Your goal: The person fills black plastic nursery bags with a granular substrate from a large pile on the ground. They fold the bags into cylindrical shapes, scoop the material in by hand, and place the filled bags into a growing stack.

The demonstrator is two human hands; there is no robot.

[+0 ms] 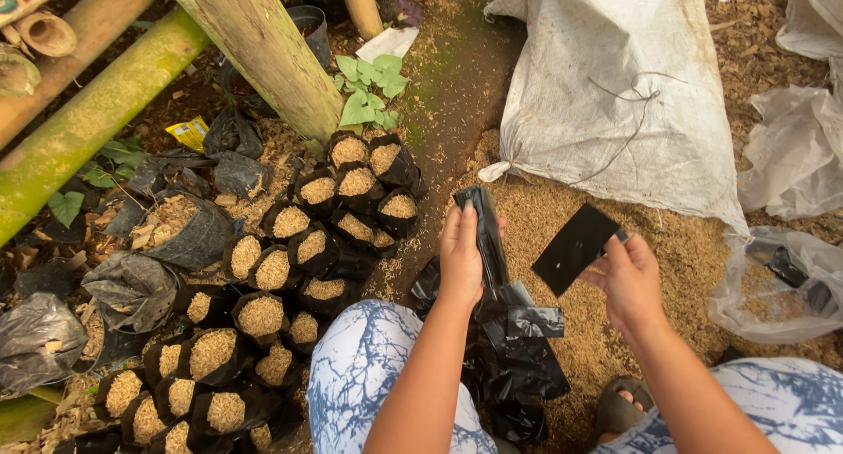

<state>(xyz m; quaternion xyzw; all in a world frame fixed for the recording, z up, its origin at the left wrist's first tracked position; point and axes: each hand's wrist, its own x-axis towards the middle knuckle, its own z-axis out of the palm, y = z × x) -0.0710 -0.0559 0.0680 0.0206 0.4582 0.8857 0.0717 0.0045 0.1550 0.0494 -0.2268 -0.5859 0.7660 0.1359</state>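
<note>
Now the left hand (463, 256) grips a bundle of black bags (488, 234); the right hand (628, 278) pinches one flat bag (575, 248) apart (filled bags (263, 313) stand left).

I am sitting in an outdoor plant nursery, on bare ground strewn with rice husk (562, 243). Small black grow bags (263, 313) packed with husk are crowding at nine o'clock, bamboo poles (97, 111) are leaning at ten, and a white sack (606, 85) is lying at one.

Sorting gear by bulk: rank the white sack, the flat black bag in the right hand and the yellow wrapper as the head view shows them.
1. white sack
2. flat black bag, though it is nearer the camera
3. yellow wrapper
</note>
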